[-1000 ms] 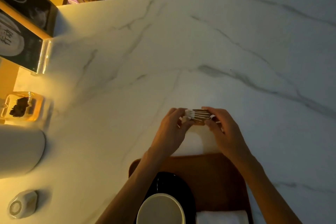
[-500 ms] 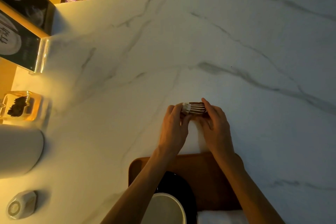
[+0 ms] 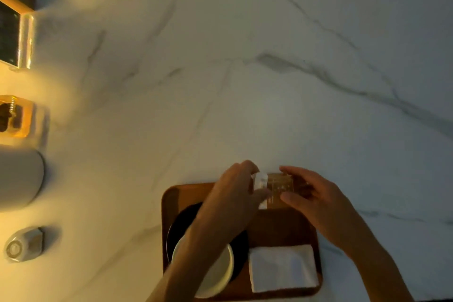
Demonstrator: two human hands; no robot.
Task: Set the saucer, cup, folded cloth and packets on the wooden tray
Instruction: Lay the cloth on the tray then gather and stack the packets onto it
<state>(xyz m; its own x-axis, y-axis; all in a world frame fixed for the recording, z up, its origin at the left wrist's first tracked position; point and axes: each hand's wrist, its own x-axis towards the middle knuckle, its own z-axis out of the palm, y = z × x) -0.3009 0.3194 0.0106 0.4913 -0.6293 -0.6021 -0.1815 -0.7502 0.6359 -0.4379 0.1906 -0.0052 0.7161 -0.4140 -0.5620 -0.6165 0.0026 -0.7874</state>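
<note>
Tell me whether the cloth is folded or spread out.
Folded: the cloth lies as a neat white rectangle on the tray, right of the saucer.

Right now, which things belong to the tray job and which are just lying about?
Job: tray, saucer, cup, cloth, packets, held by left hand and right hand.
Lying about: glass jar, grey canister, small round gadget, sign stand.
</note>
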